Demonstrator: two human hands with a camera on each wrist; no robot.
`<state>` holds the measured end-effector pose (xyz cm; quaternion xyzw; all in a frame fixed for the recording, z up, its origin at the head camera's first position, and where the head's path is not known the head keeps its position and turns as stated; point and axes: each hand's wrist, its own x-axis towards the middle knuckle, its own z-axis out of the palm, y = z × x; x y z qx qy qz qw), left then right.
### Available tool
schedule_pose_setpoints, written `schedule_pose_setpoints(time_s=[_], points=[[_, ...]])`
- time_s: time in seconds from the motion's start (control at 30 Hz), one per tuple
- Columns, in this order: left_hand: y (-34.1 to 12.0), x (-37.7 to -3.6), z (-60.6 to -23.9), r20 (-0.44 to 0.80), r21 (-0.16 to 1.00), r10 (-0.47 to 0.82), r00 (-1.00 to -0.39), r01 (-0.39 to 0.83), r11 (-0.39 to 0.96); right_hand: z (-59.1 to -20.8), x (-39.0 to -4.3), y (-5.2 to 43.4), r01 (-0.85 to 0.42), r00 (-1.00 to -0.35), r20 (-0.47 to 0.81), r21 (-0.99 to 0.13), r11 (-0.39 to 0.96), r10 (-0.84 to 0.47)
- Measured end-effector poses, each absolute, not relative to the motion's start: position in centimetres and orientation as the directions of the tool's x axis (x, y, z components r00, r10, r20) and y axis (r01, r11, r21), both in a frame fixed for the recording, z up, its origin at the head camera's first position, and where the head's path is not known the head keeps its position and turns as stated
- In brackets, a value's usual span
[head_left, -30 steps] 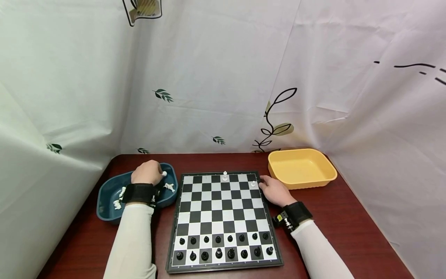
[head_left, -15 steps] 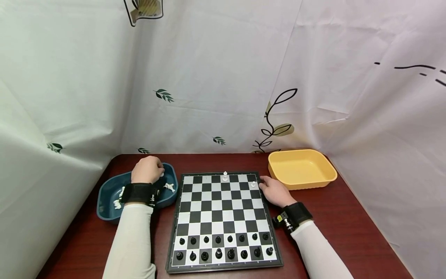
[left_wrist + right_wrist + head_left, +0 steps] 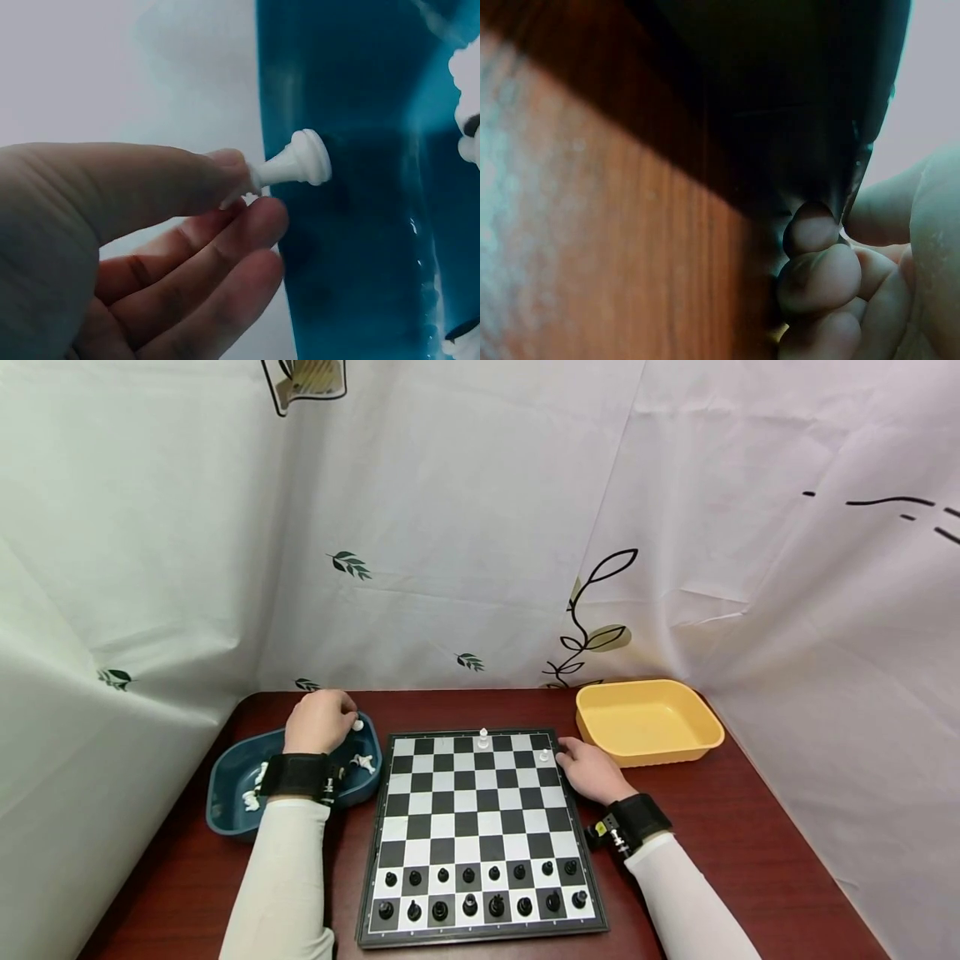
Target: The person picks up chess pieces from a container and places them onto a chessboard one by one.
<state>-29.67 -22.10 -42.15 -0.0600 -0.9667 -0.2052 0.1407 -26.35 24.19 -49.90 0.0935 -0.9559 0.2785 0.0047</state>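
The left hand (image 3: 321,720) pinches a white chess piece (image 3: 294,165) by its narrow end between thumb and fingers (round base pointing away), over the far end of a blue bin (image 3: 232,777). The right hand (image 3: 592,772) grips the edge of the chessboard (image 3: 465,800) near its far right corner. Black chess pieces (image 3: 440,910) fill the two nearest rows.

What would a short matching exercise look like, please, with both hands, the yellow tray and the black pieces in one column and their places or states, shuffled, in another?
1. Left hand
2. Right hand
3. Yellow tray
4. Black pieces

A. in two rows at the near end of the chessboard
B. pinching a white piece
C. at the chessboard's right edge
D. near the far right corner of the table

Pairs: 1-B, 2-C, 3-D, 4-A.
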Motion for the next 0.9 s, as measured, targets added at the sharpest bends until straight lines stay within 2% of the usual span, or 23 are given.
schedule_pose_setpoints(time_s=[0.43,0.9], points=[[-18.8,-29.1,-41.1,0.397,0.347,0.158,-0.904,0.308,0.886,-49.6,-26.3,23.7,-0.132,-0.988,0.007,-0.526,0.840,-0.151],[-13.8,-29.4,-42.1,0.367,0.344,0.319,-0.874,0.446,0.826,-49.8,-26.5,23.6,-0.140,-0.988,0.019,-0.524,0.840,-0.153]])
